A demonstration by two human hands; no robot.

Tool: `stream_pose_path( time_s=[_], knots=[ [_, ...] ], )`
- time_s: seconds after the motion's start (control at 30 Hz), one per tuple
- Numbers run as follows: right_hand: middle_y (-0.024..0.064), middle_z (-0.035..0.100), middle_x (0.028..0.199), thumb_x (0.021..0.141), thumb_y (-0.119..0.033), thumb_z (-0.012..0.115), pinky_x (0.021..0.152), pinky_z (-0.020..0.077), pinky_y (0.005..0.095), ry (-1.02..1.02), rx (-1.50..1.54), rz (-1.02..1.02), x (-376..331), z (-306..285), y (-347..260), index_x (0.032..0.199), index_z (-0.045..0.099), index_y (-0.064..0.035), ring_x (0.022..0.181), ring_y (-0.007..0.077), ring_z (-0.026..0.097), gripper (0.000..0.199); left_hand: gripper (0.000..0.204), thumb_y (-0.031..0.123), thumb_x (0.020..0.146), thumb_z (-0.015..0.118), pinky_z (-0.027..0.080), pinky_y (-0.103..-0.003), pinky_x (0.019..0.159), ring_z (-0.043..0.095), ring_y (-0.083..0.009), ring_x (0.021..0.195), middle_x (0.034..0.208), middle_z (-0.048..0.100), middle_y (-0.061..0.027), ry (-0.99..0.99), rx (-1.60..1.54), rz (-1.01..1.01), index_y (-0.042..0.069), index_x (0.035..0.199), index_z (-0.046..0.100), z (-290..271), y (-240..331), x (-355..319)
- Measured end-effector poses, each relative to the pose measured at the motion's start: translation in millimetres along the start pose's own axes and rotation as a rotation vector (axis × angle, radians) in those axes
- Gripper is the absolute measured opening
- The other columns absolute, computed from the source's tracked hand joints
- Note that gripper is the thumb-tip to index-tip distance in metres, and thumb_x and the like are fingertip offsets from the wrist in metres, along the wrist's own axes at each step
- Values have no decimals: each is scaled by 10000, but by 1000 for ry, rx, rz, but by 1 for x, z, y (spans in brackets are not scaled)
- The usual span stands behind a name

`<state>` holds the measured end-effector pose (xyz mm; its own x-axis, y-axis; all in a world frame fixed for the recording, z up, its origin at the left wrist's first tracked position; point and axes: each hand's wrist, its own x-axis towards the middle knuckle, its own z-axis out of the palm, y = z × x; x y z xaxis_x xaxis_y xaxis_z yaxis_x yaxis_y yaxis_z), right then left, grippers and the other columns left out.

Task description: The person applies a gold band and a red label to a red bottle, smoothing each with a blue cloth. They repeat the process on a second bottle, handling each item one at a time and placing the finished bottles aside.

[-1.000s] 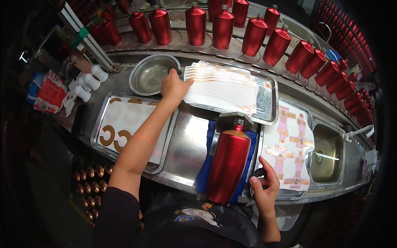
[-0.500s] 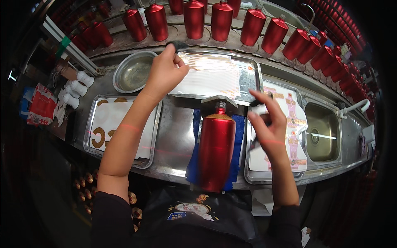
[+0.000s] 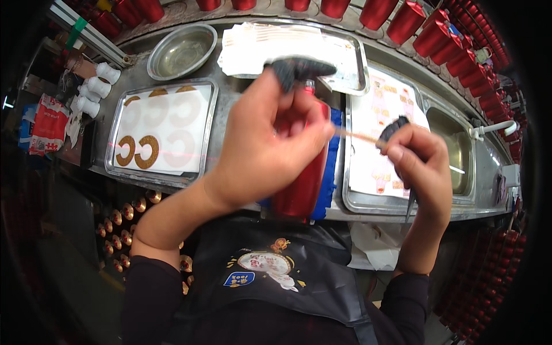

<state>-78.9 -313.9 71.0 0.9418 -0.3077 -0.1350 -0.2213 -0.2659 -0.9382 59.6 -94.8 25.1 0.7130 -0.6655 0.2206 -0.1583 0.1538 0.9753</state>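
My left hand is raised above the red cylinder, which lies on a blue cloth. Dark covers sit on its fingertips. A thin pale strip stretches between both hands, each pinching one end. My right hand is at the strip's right end, above the right tray of printed sticker sheets. It also holds a thin dark pointed tool that points down.
A tray with gold C-shaped decals lies at the left. A steel bowl and a tray of white sheets are behind. A sink basin is at the right. Rows of red cylinders line the back.
My left hand has left the tray of white sheets and come up toward the camera. My right hand has risen to meet it, and the strip is now held between them.
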Motion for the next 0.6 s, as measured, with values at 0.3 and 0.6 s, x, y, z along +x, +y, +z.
stream_pose_path(
  time_s=[0.3, 0.6],
  knots=[
    [-55, 567, 764, 873, -53, 733, 584, 313, 174, 6, 43, 141, -78, 82, 74, 815, 656, -20, 652, -15, 471, 102, 316, -23, 894, 731, 395, -166, 627, 508, -1, 693, 847, 618, 22, 298, -158, -164, 9, 1156, 557, 23, -63, -132],
    [-91, 525, 706, 892, -28, 677, 535, 266, 173, 87, 133, 135, -78, 95, 90, 806, 625, -35, 585, -33, 419, 101, 515, -37, 911, 700, 437, -169, 654, 545, -10, 720, 875, 623, -1, 255, -290, -219, -9, 1366, 459, 30, -90, -139]
  ],
)
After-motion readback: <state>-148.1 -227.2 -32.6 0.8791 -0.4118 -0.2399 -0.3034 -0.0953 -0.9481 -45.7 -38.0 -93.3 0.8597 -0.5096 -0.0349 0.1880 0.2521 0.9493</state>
